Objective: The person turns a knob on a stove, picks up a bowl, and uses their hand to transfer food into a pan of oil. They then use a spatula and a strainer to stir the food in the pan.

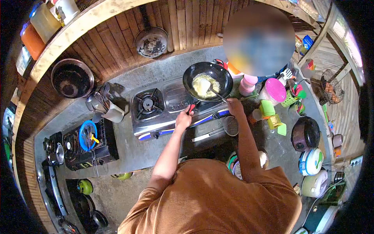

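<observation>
A black wok (pixel 188 82) sits on the right side of a silver gas stove (pixel 165 125). My left hand (pixel 183 118) is closed around the wok's red and black handle. In the wok lies pale yellow, egg-like food (pixel 203 92) in a shiny layer. My right hand (pixel 235 107) grips the dark handle of a spatula (pixel 205 84), whose pale blade rests in the food. The bare left burner (pixel 148 104) is beside the wok. Flames under the wok cannot be seen.
A strainer (pixel 230 126) lies before the stove. Pink containers (pixel 248 84), a pink lid (pixel 275 90) and green and yellow containers (pixel 267 108) stand right. A utensil holder (pixel 114 113) and second stove (pixel 111 146) with a blue basin (pixel 83 134) are left. A dark pot (pixel 306 133) stands far right.
</observation>
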### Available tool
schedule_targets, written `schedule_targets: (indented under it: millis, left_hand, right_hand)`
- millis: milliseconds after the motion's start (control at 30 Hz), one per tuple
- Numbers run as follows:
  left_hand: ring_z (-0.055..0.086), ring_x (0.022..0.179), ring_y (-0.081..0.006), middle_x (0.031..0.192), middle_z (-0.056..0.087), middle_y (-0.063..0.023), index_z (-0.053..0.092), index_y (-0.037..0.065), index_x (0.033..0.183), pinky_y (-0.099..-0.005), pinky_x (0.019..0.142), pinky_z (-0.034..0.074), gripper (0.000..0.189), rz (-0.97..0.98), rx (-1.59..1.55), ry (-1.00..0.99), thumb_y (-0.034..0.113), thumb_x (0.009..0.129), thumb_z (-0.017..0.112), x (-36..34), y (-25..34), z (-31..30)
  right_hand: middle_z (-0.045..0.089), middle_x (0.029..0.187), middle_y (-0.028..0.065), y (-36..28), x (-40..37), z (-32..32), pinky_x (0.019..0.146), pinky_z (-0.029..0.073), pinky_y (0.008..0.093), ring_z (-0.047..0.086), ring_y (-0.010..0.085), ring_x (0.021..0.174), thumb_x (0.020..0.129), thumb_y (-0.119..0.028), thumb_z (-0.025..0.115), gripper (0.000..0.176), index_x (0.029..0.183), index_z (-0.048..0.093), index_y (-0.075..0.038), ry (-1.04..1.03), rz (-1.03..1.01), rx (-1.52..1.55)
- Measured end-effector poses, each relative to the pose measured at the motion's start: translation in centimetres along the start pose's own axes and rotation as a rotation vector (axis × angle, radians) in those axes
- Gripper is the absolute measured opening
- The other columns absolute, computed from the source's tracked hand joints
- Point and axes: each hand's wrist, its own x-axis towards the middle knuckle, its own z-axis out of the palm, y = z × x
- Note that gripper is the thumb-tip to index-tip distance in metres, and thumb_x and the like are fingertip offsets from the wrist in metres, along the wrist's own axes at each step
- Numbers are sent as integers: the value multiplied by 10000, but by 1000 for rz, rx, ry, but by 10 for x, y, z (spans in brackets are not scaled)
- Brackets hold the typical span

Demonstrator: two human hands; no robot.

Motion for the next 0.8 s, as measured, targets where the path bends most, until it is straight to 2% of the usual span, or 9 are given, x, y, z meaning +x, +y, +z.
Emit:
schedule_targets:
  millis: [33,67,200,267,400,600,667,700,800]
  left_hand:
    - [572,1056,-374,1112,602,-215,462,293,1327,-404,894,448,486,-9,-12,-18,422,868,556,0,2,-5]
    - [570,1061,-373,1120,599,-214,460,287,1329,-402,894,448,486,-20,-24,-39,411,870,556,-1,4,-9]
    - [560,1083,-364,1179,577,-193,451,279,1337,-385,912,441,495,24,-40,-47,396,868,558,3,-2,-13]
    - [543,1121,-344,1224,558,-166,451,290,1335,-389,937,428,495,6,-33,-66,396,865,565,5,-1,-15]
    - [547,1117,-339,1218,565,-150,443,310,1336,-397,938,429,500,-15,-14,-92,400,860,568,5,4,-22]
    - [561,1099,-331,1202,572,-160,442,335,1332,-384,924,437,495,-39,-14,-94,389,859,578,8,3,-21]
    - [561,1100,-328,1200,573,-162,447,331,1329,-382,921,438,488,-49,-3,-90,384,861,575,6,4,-21]
    - [562,1101,-324,1199,575,-164,452,328,1327,-380,918,439,482,-48,7,-89,379,863,573,6,5,-21]
    - [561,1102,-325,1193,578,-169,466,323,1317,-380,917,438,470,-27,-31,-74,374,862,571,8,-1,-17]
  right_hand:
    - [633,993,206,-11,-11,-5,820,478,459,602,386,918,818,-185,526,275,1051,667,-144,-6,117,46]
    - [629,914,195,-4,-19,4,744,499,465,616,368,799,798,-151,510,269,1023,598,-30,109,30,-61]
    - [628,952,236,4,-28,7,791,478,480,598,401,891,835,-141,490,299,1097,625,-87,250,86,-103]
    - [606,760,196,8,-22,4,659,498,482,616,356,744,799,-160,515,272,1022,576,-16,238,92,-190]
    - [599,724,205,28,-7,7,638,497,486,615,366,712,794,-157,520,235,955,592,-3,223,76,-321]
    - [632,775,225,24,6,-8,659,500,449,618,395,720,773,-71,497,230,945,642,-20,-324,-183,-454]
    - [630,774,228,31,6,4,648,498,432,614,378,693,795,-96,515,210,937,641,-8,-118,-341,6]
    - [630,774,228,27,7,0,648,498,432,614,378,693,795,-96,515,210,937,641,-8,-120,-345,11]
    - [625,767,226,15,9,-20,650,495,418,610,363,693,818,-126,540,201,944,644,-9,-206,-172,223]
